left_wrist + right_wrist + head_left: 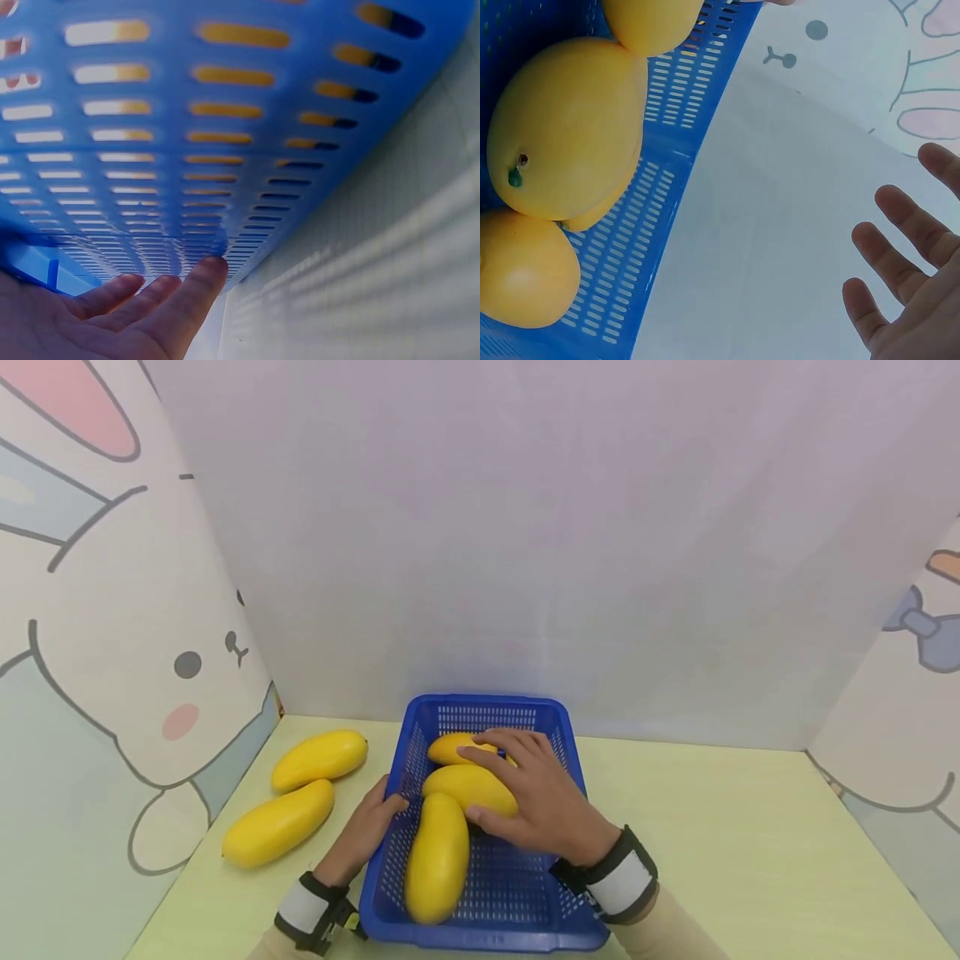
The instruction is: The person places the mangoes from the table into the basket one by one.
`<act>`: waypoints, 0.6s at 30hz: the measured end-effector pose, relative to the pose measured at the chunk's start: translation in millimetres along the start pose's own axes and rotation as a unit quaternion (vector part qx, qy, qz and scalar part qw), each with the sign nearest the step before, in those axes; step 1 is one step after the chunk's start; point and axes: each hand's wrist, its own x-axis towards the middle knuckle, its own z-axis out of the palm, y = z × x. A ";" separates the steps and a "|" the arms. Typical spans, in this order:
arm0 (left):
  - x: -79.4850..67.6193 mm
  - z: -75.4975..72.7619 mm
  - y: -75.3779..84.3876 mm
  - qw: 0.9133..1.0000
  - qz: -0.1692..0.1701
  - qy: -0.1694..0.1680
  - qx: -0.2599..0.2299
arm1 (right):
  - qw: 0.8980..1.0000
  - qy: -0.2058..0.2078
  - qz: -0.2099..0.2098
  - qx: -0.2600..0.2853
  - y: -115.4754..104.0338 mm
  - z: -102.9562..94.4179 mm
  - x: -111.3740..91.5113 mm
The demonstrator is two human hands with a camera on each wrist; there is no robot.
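Fingers [900, 259] of the right hand [536, 802] spread wide above yellow fruits [437, 860] in the blue basket [487, 937]. The left hand [365, 831] grips the basket's side, thumb over its rim; two more fruits [279, 822] lie on the desk [720, 843].

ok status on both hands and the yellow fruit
Left hand grips blue basket. Right hand over it, fingers spread, partly blocking head view. Yellow fruit: at least three inside, two on table.
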 end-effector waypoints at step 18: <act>1.6 -1.5 -2.0 1.000 0.003 -0.005 -0.004 | 0.998 0.053 0.027 0.009 6.8 -19.6 -10.4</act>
